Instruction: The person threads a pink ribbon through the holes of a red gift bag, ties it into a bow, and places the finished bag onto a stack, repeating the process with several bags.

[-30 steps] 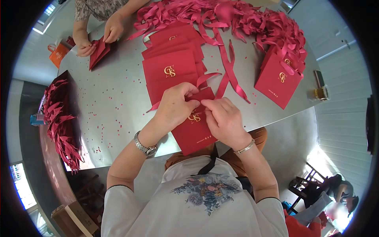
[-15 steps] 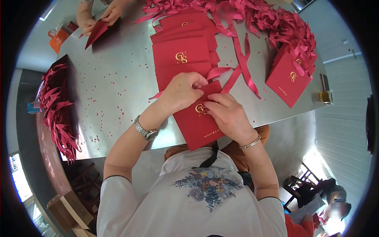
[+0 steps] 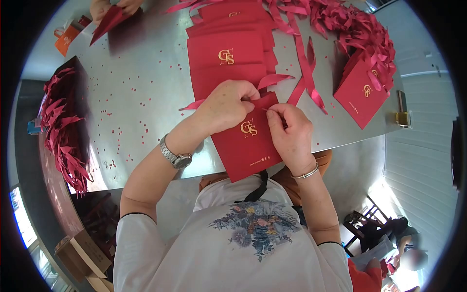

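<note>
A flat red paper bag [image 3: 250, 153] with gold lettering leans against the table's front edge before me, its top end between my hands. My left hand [image 3: 228, 104] is closed in a pinch on the bag's top edge; its fingertips are partly hidden. At the bag's upper right, my right hand [image 3: 293, 134] pinches what looks like a small end of ribbon at the bag's face. A loose pink-red ribbon [image 3: 277, 79] passes behind the bag's top, and another piece sticks out left of my left wrist. Past my hands lies an overlapping row of similar red bags [image 3: 226, 46].
Ribboned red bags [image 3: 362, 95] are heaped at the right, near a small jar of yellow liquid [image 3: 403, 118]. More ribbons [image 3: 63, 126] hang at the left edge. Red paper dots dot the metal table [image 3: 160, 92]. Another person's hands [image 3: 114, 9] hold a red bag at the far left.
My right hand has moved off the gold lettering to the bag's upper right edge, now pinching there. My left hand keeps its pinch. The view has shifted slightly.
</note>
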A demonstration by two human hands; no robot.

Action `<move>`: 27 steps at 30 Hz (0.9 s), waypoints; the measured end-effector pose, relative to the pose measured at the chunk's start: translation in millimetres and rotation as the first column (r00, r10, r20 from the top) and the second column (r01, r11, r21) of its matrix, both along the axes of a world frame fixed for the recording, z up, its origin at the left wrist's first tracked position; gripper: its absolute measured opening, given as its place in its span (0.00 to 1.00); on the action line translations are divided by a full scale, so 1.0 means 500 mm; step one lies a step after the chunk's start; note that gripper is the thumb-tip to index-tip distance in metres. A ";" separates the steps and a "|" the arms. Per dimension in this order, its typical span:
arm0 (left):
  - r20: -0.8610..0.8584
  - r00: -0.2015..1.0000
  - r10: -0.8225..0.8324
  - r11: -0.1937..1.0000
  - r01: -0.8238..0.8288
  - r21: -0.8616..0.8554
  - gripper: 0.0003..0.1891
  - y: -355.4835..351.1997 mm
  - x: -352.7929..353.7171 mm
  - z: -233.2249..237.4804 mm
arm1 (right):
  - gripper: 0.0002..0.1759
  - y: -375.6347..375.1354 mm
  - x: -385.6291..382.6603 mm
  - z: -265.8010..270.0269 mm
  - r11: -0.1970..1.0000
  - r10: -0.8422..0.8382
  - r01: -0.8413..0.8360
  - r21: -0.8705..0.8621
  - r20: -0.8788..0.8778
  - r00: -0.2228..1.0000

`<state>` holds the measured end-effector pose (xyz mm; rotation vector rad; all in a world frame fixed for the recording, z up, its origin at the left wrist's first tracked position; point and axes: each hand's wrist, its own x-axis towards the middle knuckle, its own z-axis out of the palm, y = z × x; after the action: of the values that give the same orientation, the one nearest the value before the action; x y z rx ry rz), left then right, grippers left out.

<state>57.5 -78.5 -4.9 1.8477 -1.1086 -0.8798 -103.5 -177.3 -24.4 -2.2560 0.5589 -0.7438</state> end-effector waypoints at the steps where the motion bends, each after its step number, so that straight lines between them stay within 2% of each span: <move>1: -0.054 0.998 0.010 1.000 -0.010 0.009 0.10 0.000 0.001 0.002 | 0.04 0.002 0.002 -0.001 1.000 0.003 -0.003 0.006 -0.006 1.000; 3: -0.110 0.994 0.023 1.000 -0.021 0.019 0.08 0.001 0.001 0.002 | 0.04 0.007 0.007 -0.003 0.997 -0.019 0.019 -0.068 -0.010 1.000; 6: -0.192 0.981 0.026 1.000 -0.024 0.015 0.10 0.002 0.000 -0.004 | 0.04 0.013 0.016 -0.013 0.994 -0.086 0.085 -0.069 -0.010 0.996; 8: -0.170 0.985 0.037 0.997 -0.047 -0.053 0.13 -0.001 -0.002 -0.013 | 0.04 0.012 0.020 -0.014 0.994 -0.091 0.090 -0.061 -0.011 0.996; 10: -0.138 0.989 0.051 0.998 -0.057 -0.039 0.13 -0.001 -0.006 -0.002 | 0.04 0.017 0.021 -0.014 0.994 -0.100 0.099 -0.048 -0.022 0.995; 13: -0.057 0.995 0.088 0.995 -0.090 -0.040 0.13 0.001 -0.016 -0.005 | 0.06 0.023 0.032 -0.008 0.986 -0.121 0.115 -0.123 -0.042 0.992; 15: -0.013 0.994 0.110 0.993 -0.111 -0.047 0.12 0.005 -0.025 -0.015 | 0.08 0.025 0.037 0.001 0.912 -0.096 0.040 -0.408 -0.118 0.988; 16: 0.012 0.992 0.128 0.989 -0.127 -0.073 0.12 0.006 -0.028 -0.018 | 0.11 0.023 0.040 0.008 0.872 -0.085 0.003 -0.489 -0.144 0.986; 17: 0.037 0.989 0.146 0.985 -0.141 -0.101 0.12 0.006 -0.031 -0.019 | 0.11 0.022 0.042 0.012 0.872 -0.086 0.004 -0.490 -0.145 0.986; 19: 0.075 0.991 0.108 0.991 -0.101 -0.087 0.12 0.005 -0.036 -0.012 | 0.12 0.020 0.043 0.019 0.800 0.004 -0.138 -0.584 -0.225 0.974; 21: 0.115 0.991 0.073 0.996 -0.065 -0.064 0.12 0.013 -0.038 -0.005 | 0.10 0.015 0.040 0.023 0.818 -0.002 -0.143 -0.558 -0.251 0.968; 23: 0.048 0.994 0.097 0.985 -0.089 -0.148 0.11 0.009 -0.030 0.009 | 0.09 0.010 0.046 0.027 0.822 -0.017 -0.135 -0.553 -0.261 0.965; 25: 0.076 0.992 0.104 0.981 -0.090 -0.170 0.10 0.012 -0.025 0.019 | 0.08 0.008 0.040 0.031 0.921 0.005 -0.061 -0.385 -0.144 0.990; 26: 0.067 0.993 0.099 0.980 -0.085 -0.178 0.10 0.014 -0.029 0.018 | 0.13 0.010 0.035 0.041 0.958 0.034 -0.084 -0.275 -0.183 0.983; 27: 0.117 0.990 0.081 0.986 -0.062 -0.152 0.10 0.014 -0.032 0.025 | 0.13 0.008 0.034 0.035 0.952 0.048 -0.103 -0.288 -0.191 0.980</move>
<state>41.5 -71.3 7.8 1.8258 -1.1433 -0.6323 -86.5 -173.3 -6.8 -2.6291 0.4661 -0.6193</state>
